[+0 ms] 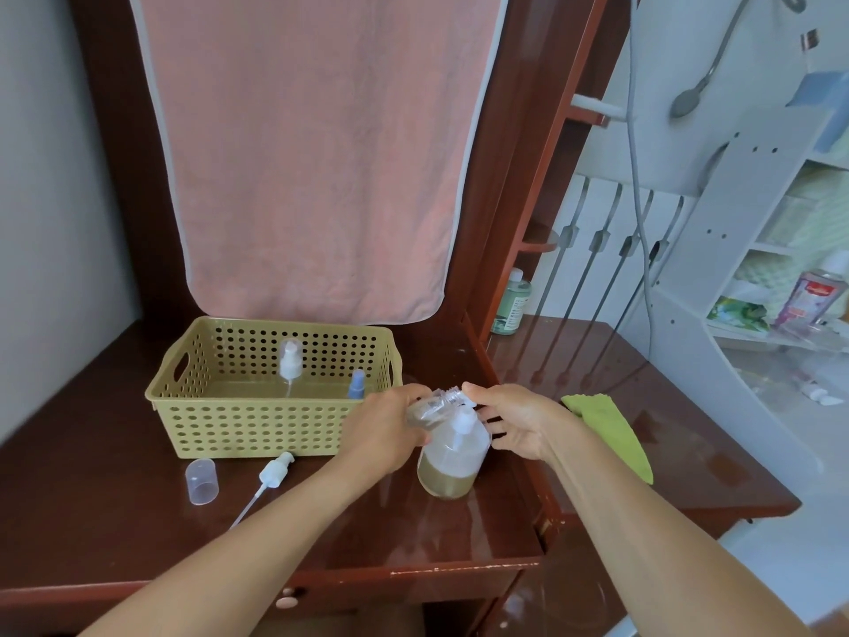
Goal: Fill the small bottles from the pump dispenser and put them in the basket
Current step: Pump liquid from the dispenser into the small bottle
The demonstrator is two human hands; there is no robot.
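Observation:
A clear pump dispenser (pixel 448 457) with brownish liquid in its lower part stands on the dark wooden table. My left hand (pixel 383 429) holds a small clear bottle (pixel 434 406) tilted, its open neck near the pump's white head. My right hand (pixel 510 418) rests at the pump head, fingertips touching the small bottle's neck. The yellow perforated basket (pixel 193 425) sits to the left and holds a bottle with a white pump top (pixel 290 363) and one with a blue cap (pixel 356 383). A loose white pump top with tube (pixel 271 475) and a clear cap (pixel 201 480) lie in front of the basket.
A green cloth (pixel 606 429) lies right of my right hand. A pink towel (pixel 312 154) hangs behind the basket. A green bottle (pixel 512 301) stands at the back. White shelves (pixel 758 278) with items rise at the right.

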